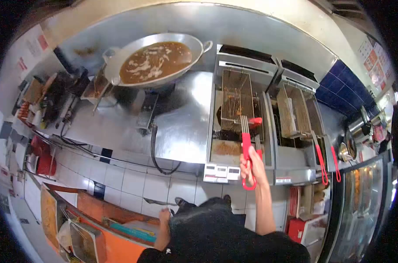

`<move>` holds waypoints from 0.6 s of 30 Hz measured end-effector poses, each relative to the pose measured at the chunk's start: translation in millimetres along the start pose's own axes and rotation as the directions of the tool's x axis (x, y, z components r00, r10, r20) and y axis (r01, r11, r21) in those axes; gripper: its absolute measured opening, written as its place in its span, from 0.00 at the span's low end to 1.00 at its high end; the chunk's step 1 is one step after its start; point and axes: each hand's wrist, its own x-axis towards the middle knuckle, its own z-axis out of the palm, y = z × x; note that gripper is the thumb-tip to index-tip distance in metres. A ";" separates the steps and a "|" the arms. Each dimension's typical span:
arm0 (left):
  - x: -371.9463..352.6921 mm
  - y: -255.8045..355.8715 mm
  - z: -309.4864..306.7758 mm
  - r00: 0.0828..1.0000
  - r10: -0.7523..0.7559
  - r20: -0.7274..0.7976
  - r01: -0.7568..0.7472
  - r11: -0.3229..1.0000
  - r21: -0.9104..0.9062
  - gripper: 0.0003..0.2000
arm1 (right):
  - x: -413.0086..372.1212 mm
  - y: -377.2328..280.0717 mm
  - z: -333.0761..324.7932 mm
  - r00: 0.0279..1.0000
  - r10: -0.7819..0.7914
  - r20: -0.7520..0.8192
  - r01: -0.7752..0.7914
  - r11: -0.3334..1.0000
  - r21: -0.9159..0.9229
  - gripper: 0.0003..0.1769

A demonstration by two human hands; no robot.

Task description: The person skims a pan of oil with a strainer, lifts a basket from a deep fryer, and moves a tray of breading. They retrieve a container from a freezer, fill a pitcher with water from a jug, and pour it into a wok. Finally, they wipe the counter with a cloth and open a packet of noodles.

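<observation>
Right grip [253, 165] wrapped around the red handle [246, 141] of a basket [236, 94] (inside hard to make out) at the left fryer [221, 173]. Left grip [165, 215] low; whether spread cannot be told.

Right arm [264, 208] outstretched, fingers [244, 169] curled, left arm [163, 233] low.

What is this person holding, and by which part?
The right hand holds a wire fryer basket by its red handle. Whether the left hand holds anything can't be told.
</observation>
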 end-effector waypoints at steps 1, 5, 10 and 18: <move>6.0 2.2 -22.5 0.986 -0.165 -0.014 0.163 0.984 -0.074 0.18 | 0.9 -3.9 10.5 1.000 -0.009 -0.019 0.006 0.986 -0.167 0.23; 39.9 6.6 -113.8 0.926 -0.361 0.111 0.376 0.857 -0.353 0.22 | -3.9 -12.4 6.0 0.996 0.086 -0.022 -0.088 0.930 -0.357 0.23; 140.1 -88.5 -80.9 0.954 -0.297 -0.044 0.249 0.864 -0.437 0.19 | -3.2 -2.3 40.3 0.895 -0.437 -0.095 -0.078 0.056 -0.995 0.22; 99.2 -99.7 -192.6 0.875 -0.475 0.092 0.362 0.517 -0.776 0.14 | 142.1 127.5 266.4 0.749 -0.627 0.214 0.490 0.307 -0.816 0.11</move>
